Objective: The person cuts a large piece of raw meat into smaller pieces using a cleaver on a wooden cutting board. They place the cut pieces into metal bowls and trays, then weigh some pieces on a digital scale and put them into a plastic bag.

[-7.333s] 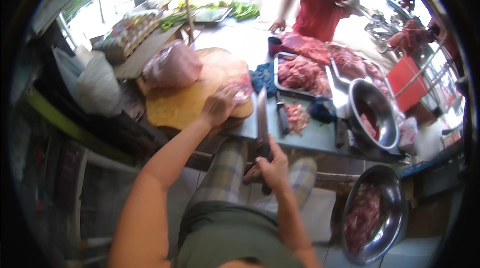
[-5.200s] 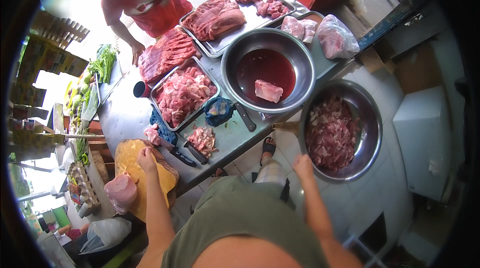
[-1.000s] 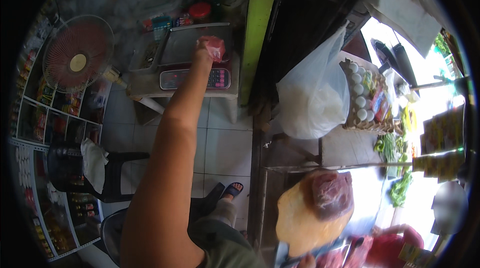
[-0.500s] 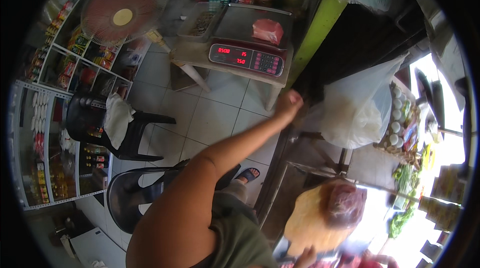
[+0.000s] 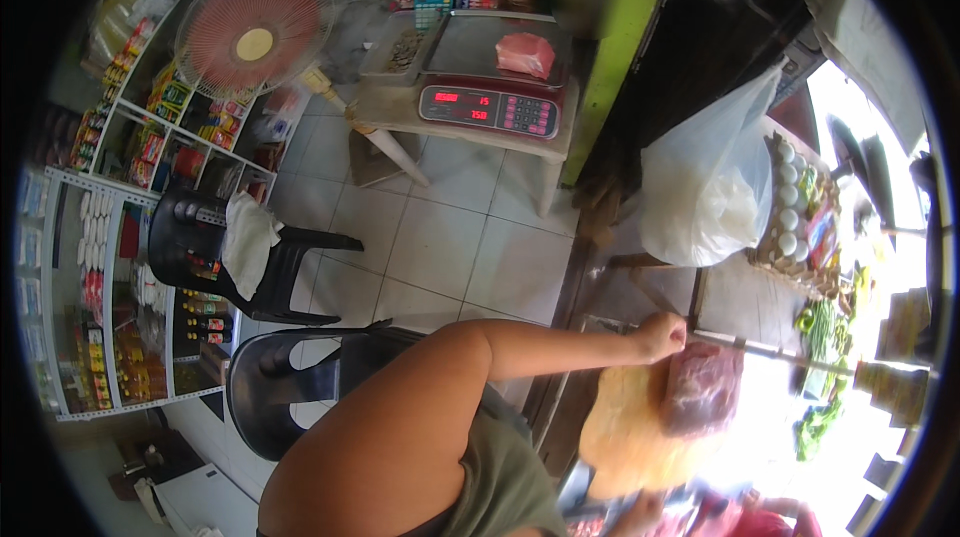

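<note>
My left hand, curled closed at the end of the outstretched arm, is over the edge of a tan chopping board. Beside it on the board lies a large dark red block of meat, shiny as if wrapped in clear plastic. Whatever the fingers may hold is hidden. My right hand shows blurred at the lower edge, near the board's close end, and its fingers are unclear. A smaller pink piece of meat rests on the lit digital scale on the far table.
A white plastic bag hangs right of the left hand, near a tray of eggs and green vegetables. Black chairs, a fan and stocked shelves stand left. Someone in red appears bottom right.
My left hand has swung right and nearer, from beside the scale table to the chopping board. The meat on the scale stays put. The view has shifted slightly.
</note>
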Available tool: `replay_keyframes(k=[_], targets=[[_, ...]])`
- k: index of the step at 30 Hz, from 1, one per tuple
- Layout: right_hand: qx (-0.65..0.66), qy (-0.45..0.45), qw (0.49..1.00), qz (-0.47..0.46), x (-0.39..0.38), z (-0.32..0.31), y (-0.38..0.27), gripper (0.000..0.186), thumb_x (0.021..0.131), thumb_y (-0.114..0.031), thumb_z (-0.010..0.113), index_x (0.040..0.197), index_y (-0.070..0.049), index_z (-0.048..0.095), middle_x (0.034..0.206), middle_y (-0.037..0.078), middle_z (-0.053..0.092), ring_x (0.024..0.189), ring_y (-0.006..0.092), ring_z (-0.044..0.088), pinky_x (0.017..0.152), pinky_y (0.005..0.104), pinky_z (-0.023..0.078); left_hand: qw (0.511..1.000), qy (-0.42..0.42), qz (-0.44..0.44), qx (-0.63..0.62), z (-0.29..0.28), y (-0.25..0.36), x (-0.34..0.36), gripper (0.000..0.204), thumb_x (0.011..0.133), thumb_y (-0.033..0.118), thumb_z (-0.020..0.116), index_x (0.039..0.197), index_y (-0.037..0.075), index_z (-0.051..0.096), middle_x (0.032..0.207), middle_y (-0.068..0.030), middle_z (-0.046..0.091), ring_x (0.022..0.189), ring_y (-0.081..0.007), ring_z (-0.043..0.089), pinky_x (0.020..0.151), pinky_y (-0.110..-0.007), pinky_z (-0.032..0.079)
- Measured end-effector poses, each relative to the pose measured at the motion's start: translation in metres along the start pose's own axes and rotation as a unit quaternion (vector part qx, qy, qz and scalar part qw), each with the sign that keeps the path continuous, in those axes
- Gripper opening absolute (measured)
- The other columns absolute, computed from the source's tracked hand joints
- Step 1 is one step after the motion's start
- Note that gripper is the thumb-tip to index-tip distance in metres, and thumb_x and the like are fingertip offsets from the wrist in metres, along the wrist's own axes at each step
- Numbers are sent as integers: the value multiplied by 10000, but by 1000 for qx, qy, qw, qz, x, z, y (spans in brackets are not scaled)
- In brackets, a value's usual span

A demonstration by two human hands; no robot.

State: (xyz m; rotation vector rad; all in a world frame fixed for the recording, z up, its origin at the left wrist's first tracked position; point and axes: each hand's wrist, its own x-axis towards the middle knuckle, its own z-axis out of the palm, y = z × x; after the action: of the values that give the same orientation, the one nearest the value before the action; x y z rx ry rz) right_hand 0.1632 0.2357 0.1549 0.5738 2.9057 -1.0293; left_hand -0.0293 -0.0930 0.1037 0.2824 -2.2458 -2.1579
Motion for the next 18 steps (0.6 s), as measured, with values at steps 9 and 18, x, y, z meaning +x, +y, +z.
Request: replay_keyframes(k=[9, 18], targets=[[30, 156, 987, 34, -10, -127, -95, 126, 876, -80, 704, 791, 12, 688, 621, 25, 595, 584, 107, 533, 543, 282, 405, 974, -212, 5, -79, 42, 92, -33, 86, 895, 104, 686, 868, 23, 677, 811, -29, 658, 760, -92, 585, 694, -270, 497], [220, 377, 900, 19, -159, -291, -97, 132, 777, 110, 728, 884, 37, 700, 820, 92, 712, 751, 139, 687, 702, 235, 539, 868, -424, -101, -237, 166, 200, -147, 69, 915, 2, 643, 975, 25, 666, 972, -66, 690, 948, -138, 649, 881, -274, 510]])
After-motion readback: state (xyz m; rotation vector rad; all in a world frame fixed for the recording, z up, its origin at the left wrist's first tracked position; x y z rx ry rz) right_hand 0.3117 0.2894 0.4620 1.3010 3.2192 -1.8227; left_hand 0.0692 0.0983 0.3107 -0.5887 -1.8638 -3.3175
